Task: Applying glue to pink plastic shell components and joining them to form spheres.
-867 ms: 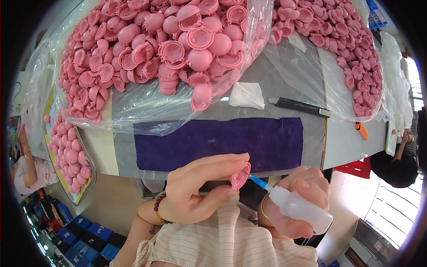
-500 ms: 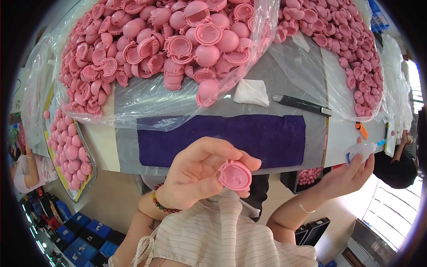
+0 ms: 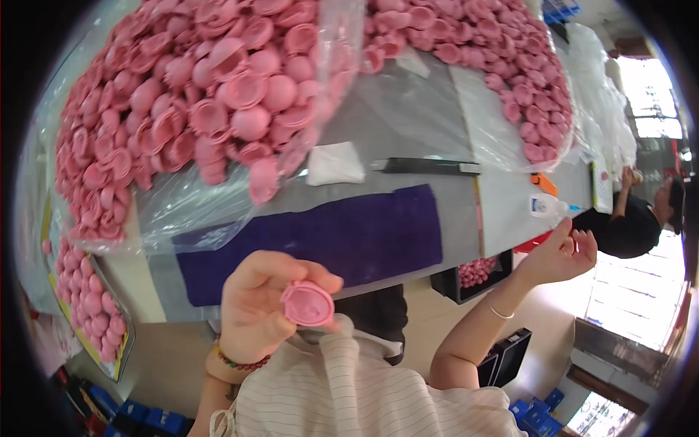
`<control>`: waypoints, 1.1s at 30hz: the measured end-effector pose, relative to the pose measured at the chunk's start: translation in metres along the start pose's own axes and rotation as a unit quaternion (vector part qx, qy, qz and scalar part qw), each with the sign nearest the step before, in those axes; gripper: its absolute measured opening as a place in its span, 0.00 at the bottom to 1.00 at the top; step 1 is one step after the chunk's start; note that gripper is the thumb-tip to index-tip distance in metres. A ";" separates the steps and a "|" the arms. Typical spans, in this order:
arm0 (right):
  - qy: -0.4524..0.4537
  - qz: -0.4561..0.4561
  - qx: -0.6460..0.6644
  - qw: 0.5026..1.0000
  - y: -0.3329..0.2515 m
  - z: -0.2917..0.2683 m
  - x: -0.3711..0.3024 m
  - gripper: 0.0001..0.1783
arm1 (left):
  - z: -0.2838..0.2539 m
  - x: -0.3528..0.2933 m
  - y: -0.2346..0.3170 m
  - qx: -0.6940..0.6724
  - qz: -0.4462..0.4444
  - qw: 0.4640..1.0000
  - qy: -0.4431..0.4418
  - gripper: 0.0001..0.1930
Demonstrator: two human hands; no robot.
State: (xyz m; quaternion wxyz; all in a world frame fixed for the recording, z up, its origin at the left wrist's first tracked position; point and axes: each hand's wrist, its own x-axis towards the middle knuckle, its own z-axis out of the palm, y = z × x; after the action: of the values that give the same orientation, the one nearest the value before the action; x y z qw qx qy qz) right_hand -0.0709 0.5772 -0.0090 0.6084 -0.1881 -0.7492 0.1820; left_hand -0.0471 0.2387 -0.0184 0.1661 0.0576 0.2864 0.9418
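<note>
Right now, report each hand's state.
Left hand: closed on a pink round hollow plastic shell.
Right hand: open, fingers loosely curled, holding nothing, near a blue-tipped white plastic bottle.

Small, round pink plastic shell (image 3: 308,304) held in the fingers (image 3: 271,268), low and left of centre in the frame, turned so I see its hollow. White squeeze bottle (image 3: 543,205) lying at right on the tabletop (image 3: 502,211), slim blue tip (image 3: 574,208) pointing right.

We look from one wide fisheye camera on the person's head, facing down and forward: the bare left hand (image 3: 255,298) is near, the flat grey table (image 3: 382,131) extends beyond.
</note>
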 end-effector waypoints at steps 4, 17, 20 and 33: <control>-0.280 -0.195 -0.031 0.940 -0.042 0.029 0.014 0.11 | -0.004 -0.003 -0.001 0.095 0.038 0.994 -0.028 0.20; -0.554 -0.061 0.112 0.823 -0.043 0.098 0.023 0.16 | -0.002 -0.006 0.004 0.108 0.027 0.994 -0.022 0.20; -0.627 0.202 0.330 0.677 -0.105 0.038 0.005 0.17 | -0.003 -0.006 0.008 0.100 0.026 0.995 -0.014 0.20; -0.569 -0.119 0.199 0.789 -0.115 -0.001 -0.037 0.20 | 0.011 0.002 0.005 0.234 0.038 0.970 0.049 0.23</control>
State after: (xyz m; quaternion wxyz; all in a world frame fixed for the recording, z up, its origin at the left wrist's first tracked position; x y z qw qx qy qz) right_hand -0.0694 0.4592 0.0174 0.1123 0.1656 -0.9233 0.3278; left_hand -0.0484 0.2414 -0.0067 0.0979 0.0596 0.5039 0.8561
